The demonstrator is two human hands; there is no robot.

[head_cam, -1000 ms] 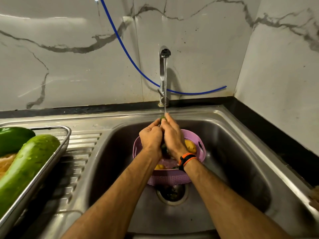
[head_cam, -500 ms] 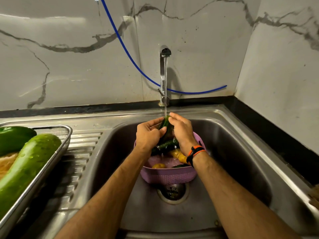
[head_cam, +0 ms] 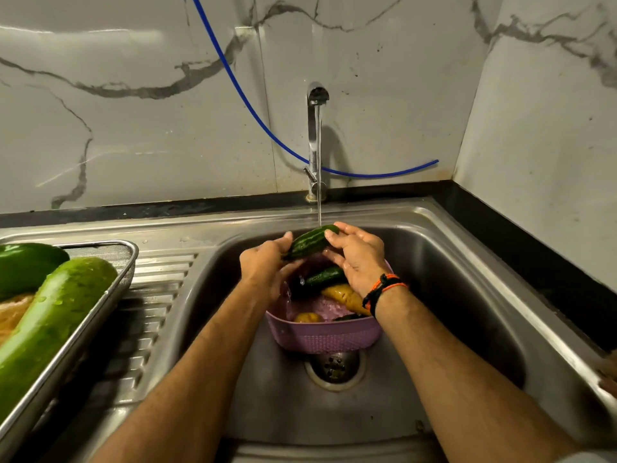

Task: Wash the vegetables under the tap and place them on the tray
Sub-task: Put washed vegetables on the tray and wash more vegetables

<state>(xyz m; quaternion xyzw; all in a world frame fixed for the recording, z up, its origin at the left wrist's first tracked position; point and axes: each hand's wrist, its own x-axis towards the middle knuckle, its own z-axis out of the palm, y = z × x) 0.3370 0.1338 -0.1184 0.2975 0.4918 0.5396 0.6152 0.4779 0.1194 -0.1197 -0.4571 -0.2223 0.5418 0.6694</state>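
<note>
Nearest, two forearms reaching over the front lip of the steel sink (head_cam: 467, 248), a drain (head_cam: 335, 368) just beyond them. Past the drain, a purple basket (head_cam: 320, 339) on the sink floor, holding a dark green cucumber (head_cam: 325, 275), a yellowish vegetable (head_cam: 347, 295) and a few smaller pieces, all still to be washed. Off to the left on the ribbed drainboard, a metal tray (head_cam: 100, 309) already carrying a large pale green gourd (head_cam: 56, 315) and a dark green pepper (head_cam: 23, 269), both beaded with water.

Above the basket, a small striped cucumber (head_cam: 309, 241) held slantwise, its upper tip directly under the stream from the tap (head_cam: 315, 135). Left hand (head_cam: 267, 265) curled under and around the lower end; right hand (head_cam: 359, 259) pinching the upper end, fingertips over the top, thumb beneath. Cucumber between both palms, well clear of the vegetables below.

To do this step well, probably: roll the cucumber under the thin stream so every side gets wet, slide it along so the lower half passes under the water too, rub the ridged skin with the thumbs. Grip likely slippery, so best kept over the basket in case of a drop. Then a carry left, over the drainboard, to the free strip of tray beside the gourd.

Farthest back, a blue hose (head_cam: 267, 128) sagging across the marble wall behind the tap.
</note>
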